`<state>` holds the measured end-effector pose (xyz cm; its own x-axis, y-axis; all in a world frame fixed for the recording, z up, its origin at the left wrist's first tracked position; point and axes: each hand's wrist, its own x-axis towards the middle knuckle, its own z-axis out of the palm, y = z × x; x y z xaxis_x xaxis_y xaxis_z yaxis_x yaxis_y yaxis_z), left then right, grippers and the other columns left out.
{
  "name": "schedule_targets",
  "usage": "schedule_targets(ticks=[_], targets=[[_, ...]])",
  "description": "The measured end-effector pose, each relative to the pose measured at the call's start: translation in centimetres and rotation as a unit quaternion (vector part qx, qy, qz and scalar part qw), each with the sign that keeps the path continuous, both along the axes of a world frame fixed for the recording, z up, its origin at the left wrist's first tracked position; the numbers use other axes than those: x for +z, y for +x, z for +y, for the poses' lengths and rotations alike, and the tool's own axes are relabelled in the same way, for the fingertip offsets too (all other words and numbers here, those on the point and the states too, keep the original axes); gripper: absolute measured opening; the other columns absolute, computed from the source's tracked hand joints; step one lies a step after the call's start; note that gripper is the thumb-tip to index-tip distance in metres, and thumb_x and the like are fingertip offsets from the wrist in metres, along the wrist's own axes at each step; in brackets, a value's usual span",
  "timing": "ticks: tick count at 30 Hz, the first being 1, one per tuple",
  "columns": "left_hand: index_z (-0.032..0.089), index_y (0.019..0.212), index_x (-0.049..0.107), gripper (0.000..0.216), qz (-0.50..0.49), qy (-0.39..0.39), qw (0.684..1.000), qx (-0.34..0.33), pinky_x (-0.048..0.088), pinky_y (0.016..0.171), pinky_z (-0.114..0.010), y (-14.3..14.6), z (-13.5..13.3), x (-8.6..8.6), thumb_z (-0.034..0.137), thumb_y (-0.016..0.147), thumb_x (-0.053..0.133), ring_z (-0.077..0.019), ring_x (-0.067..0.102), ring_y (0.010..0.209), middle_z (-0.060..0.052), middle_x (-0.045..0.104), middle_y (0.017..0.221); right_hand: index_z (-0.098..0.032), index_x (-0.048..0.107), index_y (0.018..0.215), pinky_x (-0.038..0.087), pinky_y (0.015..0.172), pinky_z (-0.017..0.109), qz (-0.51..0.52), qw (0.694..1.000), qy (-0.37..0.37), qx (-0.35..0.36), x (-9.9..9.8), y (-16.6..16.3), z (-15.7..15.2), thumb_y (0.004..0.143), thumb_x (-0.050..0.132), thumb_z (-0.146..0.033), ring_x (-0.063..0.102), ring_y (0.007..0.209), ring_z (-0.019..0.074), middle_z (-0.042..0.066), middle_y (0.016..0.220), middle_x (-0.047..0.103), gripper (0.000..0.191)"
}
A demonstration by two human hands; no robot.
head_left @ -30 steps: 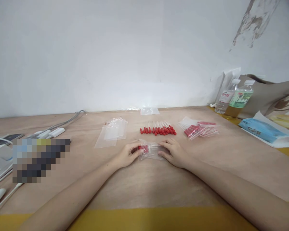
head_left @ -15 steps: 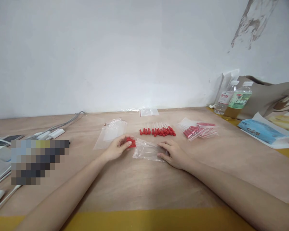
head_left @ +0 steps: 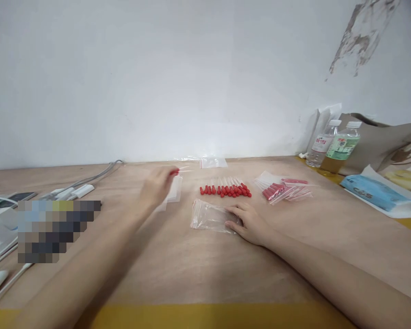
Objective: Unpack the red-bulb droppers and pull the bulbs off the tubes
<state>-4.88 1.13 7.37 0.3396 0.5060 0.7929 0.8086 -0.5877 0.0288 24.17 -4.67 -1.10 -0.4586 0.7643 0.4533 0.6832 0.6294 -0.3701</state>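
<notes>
Our left hand [head_left: 155, 186] is raised above the stack of bags [head_left: 174, 191], its grip closed on a few red-headed droppers [head_left: 174, 172]; blur keeps us from counting them. Their heads show at our fingertips, and faint clear stems seem to point right.

Our right hand [head_left: 250, 224] rests on the surface [head_left: 178, 269], thumb and fingers parted over the near end of a clear bag [head_left: 207, 216], steadying it rather than pinching it. That bag lies flat just in front of the row of droppers [head_left: 231, 189], and we see no red inside it.

We judge the step in hand to be handling the held droppers apart from the bag, with the bag kept in place. The next move calls for keeping the left grip firm enough that no stem slips, yet light on the thin tubes, and for the right hand to hold the bag flat. We should also stay clear of the row and of the filled bags [head_left: 285, 190] beyond it to the right.
</notes>
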Motion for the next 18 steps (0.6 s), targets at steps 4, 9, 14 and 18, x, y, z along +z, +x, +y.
schedule_targets(ticks=[4, 9, 14, 18], targets=[[0.013, 0.101, 0.052, 0.023, 0.267, 0.043, 0.963, -0.016, 0.046, 0.078, -0.031, 5.7, 2.1, -1.6, 0.008, 0.085, 0.037, -0.0187, 0.054, 0.091, -0.01, 0.059, 0.097, -0.017, 0.055, 0.107, 0.042, 0.082, 0.038, -0.003, 1.0, 0.005, 0.007, 0.0, 0.1, 0.0, 0.078, 0.054, -0.032, 0.052, 0.092, 0.0214, 0.009, 0.102, 0.057, 0.033], [0.01, 0.098, 0.052, 0.022, 0.4, 0.01, 0.916, -0.013, 0.045, 0.066, -0.029, 10.1, 3.5, -2.3, 0.004, 0.083, 0.036, -0.0202, 0.054, 0.084, -0.011, 0.059, 0.089, -0.018, 0.055, 0.108, 0.042, 0.082, 0.037, -0.008, 1.0, 0.011, 0.016, -0.1, 0.1, 0.1, 0.079, 0.053, -0.033, 0.052, 0.093, 0.0209, 0.01, 0.101, 0.056, 0.033], [0.014, 0.099, 0.054, 0.022, 0.402, -0.087, 0.91, -0.06, 0.043, 0.069, -0.027, 10.9, 4.7, -2.4, 0.008, 0.082, 0.041, -0.0188, 0.054, 0.084, -0.009, 0.059, 0.088, -0.017, 0.055, 0.107, 0.042, 0.082, 0.038, -0.01, 1.0, 0.013, 0.016, 0.0, 0.1, 0.1, 0.079, 0.053, -0.034, 0.052, 0.092, 0.0211, 0.01, 0.101, 0.056, 0.032], [0.017, 0.111, 0.053, 0.028, 0.27, -0.185, 0.938, -0.117, 0.043, 0.078, -0.028, 9.9, 4.7, -2.1, 0.023, 0.084, 0.045, -0.0181, 0.056, 0.088, -0.009, 0.058, 0.101, -0.017, 0.055, 0.108, 0.042, 0.082, 0.039, -0.01, 1.0, 0.011, 0.015, 0.1, 0.1, 0.0, 0.079, 0.053, -0.034, 0.051, 0.093, 0.0217, 0.009, 0.101, 0.056, 0.033]])
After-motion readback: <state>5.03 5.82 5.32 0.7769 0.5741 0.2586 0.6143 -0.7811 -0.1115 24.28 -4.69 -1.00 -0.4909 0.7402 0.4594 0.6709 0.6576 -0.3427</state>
